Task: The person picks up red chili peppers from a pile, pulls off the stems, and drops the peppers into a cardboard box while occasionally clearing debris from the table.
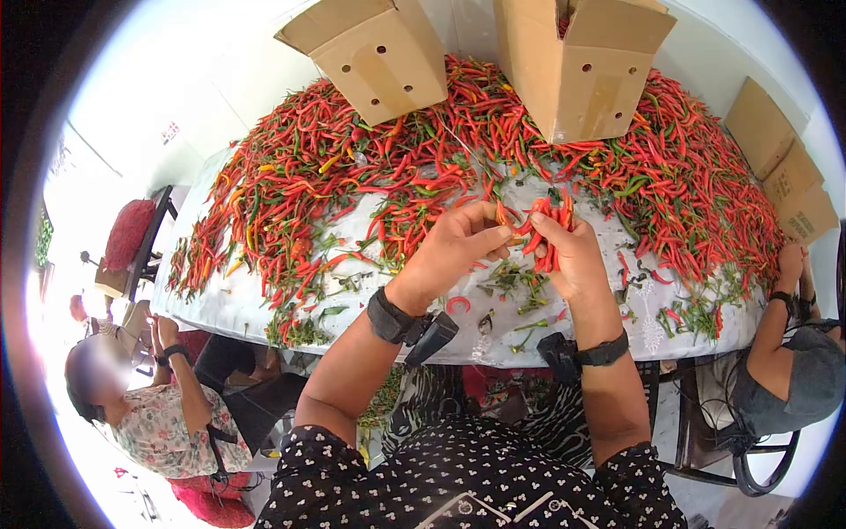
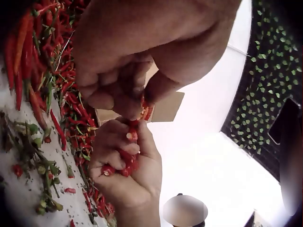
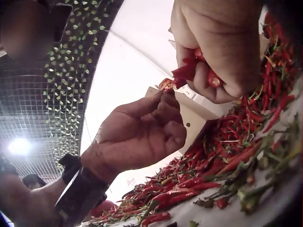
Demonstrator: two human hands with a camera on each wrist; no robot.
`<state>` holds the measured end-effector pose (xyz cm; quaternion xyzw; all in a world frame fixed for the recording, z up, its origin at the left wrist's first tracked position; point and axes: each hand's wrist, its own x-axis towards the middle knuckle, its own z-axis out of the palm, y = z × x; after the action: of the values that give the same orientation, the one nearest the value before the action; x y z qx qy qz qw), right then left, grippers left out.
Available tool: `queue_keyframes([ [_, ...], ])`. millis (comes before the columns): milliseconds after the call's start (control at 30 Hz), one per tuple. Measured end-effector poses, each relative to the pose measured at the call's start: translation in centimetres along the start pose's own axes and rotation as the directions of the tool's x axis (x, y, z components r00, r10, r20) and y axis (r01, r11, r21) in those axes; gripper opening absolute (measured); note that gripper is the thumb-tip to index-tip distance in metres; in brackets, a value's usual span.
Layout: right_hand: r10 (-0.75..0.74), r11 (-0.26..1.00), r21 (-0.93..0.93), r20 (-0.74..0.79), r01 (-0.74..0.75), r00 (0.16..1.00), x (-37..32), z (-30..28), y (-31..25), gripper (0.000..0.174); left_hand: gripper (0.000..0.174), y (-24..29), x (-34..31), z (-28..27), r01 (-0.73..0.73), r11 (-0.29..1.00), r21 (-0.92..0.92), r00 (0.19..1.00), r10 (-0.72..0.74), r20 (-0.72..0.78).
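My left hand (image 1: pixel 460 242) pinches a red chili pepper piece (image 3: pixel 166 85) between thumb and forefinger. Pale seeds show at its broken end. Just beside it, my right hand (image 1: pixel 575 256) grips a bunch of red chili peppers (image 1: pixel 566 210), some with cut or torn ends facing out in the left wrist view. The two hands meet above the table's near part, fingertips close together at the seeded piece. Below them on the white cloth (image 1: pixel 414 319) lie green stems (image 1: pixel 529 333) and small chili bits (image 1: pixel 458 305).
A large heap of red chili peppers (image 1: pixel 308 141) spreads across the table's back and sides. Two cardboard boxes (image 1: pixel 379 66) (image 1: pixel 586 79) stand in it, and another carton (image 1: pixel 784 167) leans at the right. One person (image 1: pixel 167 410) sits at left, another (image 1: pixel 789 370) at right.
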<state>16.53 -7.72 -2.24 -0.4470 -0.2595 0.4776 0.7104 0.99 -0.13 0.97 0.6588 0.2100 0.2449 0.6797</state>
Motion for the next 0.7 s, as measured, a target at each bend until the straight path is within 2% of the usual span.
queue_keyframes([
  [33,0.0,1.0,0.001,-0.001,0.0,1.0,0.0,0.0,0.0,0.016,0.012,0.0,0.1,0.1,0.001,1.0,0.001,1.0,-0.001,0.001],
  [100,-0.095,0.985,-0.15,-0.026,0.09,0.995,-0.2,0.3,0.0,0.016,0.01,-0.1,0.4,0.3,0.126,0.991,0.037,0.991,-0.124,-0.06],
  [133,-0.094,0.985,-0.15,-0.025,0.09,0.995,-0.3,0.2,-0.1,0.016,0.01,-0.4,0.5,0.3,0.126,0.991,0.038,0.99,-0.124,-0.06],
  [200,-0.087,0.986,-0.138,0.02,0.089,0.996,-0.4,0.1,-0.2,0.015,0.012,-1.4,0.8,0.3,0.029,0.993,-0.117,0.998,-0.035,-0.049],
  [333,-0.08,0.992,-0.098,0.002,0.079,0.997,0.0,-0.3,0.1,0.016,0.011,-2.3,1.2,0.7,-0.038,0.974,-0.222,0.999,0.028,-0.046],
  [400,-0.026,0.993,0.12,0.038,0.021,0.999,0.2,-0.4,0.2,0.014,0.008,-2.4,1.4,0.7,-0.03,0.917,-0.398,0.999,0.044,0.026],
  [433,-0.025,0.993,0.12,0.036,0.021,0.999,0.2,-0.6,0.0,0.014,0.008,-2.4,1.4,0.6,-0.028,0.917,-0.399,0.999,0.043,0.027],
  [500,0.051,0.935,0.347,0.061,-0.069,0.997,0.2,-0.8,-0.5,0.012,0.01,-2.3,1.4,0.3,-0.014,0.869,-0.494,1.0,0.026,0.016],
  [533,0.052,0.935,0.347,0.06,-0.07,0.997,0.4,-1.2,-0.5,0.012,0.01,-2.1,1.4,-0.1,-0.013,0.869,-0.495,1.0,0.025,0.017],
  [600,0.089,0.858,0.491,0.145,-0.15,0.985,0.7,-1.8,-0.5,0.014,0.013,-1.8,1.6,-1.1,0.097,0.781,-0.617,0.995,-0.093,0.038],
  [633,0.115,0.88,0.46,0.037,-0.119,0.993,0.5,-1.4,-0.8,0.019,0.013,-1.9,1.8,-1.4,0.098,0.781,-0.616,0.995,-0.094,0.038],
  [700,0.108,0.859,0.495,0.084,-0.135,0.991,0.9,-2.1,-0.4,0.015,0.015,-2.6,2.3,-2.2,0.124,0.956,-0.266,0.991,-0.131,-0.009],
])
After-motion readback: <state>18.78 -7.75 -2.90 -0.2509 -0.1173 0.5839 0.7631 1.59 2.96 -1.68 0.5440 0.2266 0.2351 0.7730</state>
